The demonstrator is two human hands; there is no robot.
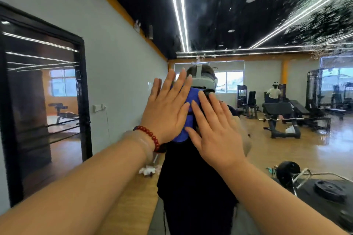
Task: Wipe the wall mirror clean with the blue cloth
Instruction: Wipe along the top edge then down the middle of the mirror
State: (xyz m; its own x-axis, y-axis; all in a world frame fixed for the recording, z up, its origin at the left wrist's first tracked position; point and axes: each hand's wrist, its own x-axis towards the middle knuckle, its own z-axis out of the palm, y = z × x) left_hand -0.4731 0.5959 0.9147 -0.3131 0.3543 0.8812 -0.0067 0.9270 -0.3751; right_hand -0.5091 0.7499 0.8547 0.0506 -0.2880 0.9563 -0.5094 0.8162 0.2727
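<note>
A gym reflected in a wall mirror (286, 15): weight benches (277, 109) and a tall rack (315, 89) stand on the wooden floor (267, 149) at 3 o'clock. A plate-loaded bar (287, 172) and a loose weight plate (329, 189) lie at 5 o'clock. Strip lights (179, 19) cross the black ceiling at 12 o'clock.

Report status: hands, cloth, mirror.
Left hand and right hand flat, pressing blue cloth on wall mirror. Spray droplets cover upper right glass. Nothing blocking.
</note>
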